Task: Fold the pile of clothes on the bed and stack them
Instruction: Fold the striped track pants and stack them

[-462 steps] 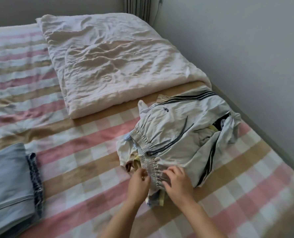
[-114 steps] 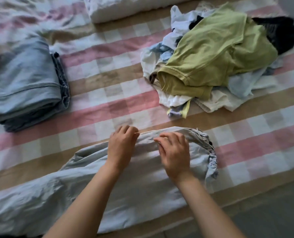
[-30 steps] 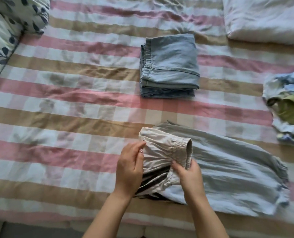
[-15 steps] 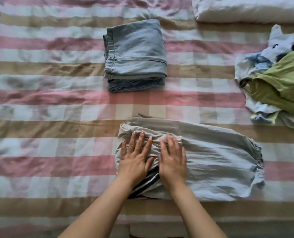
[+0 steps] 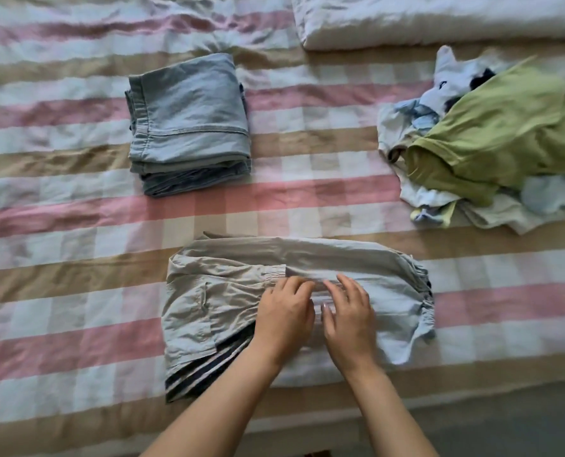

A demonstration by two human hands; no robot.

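Striped pink and tan bed sheet [image 5: 76,206]. Left hand [image 5: 282,316] rests on the half-folded grey trousers [image 5: 215,291] near the bed's front edge, fingers bent; blur prevents telling whether it pinches cloth. Right hand [image 5: 350,319] lies just beside it, fingers spread, pressing. Folded jeans [image 5: 189,117] lie beyond; the unfolded pile [image 5: 505,133] sits far right.
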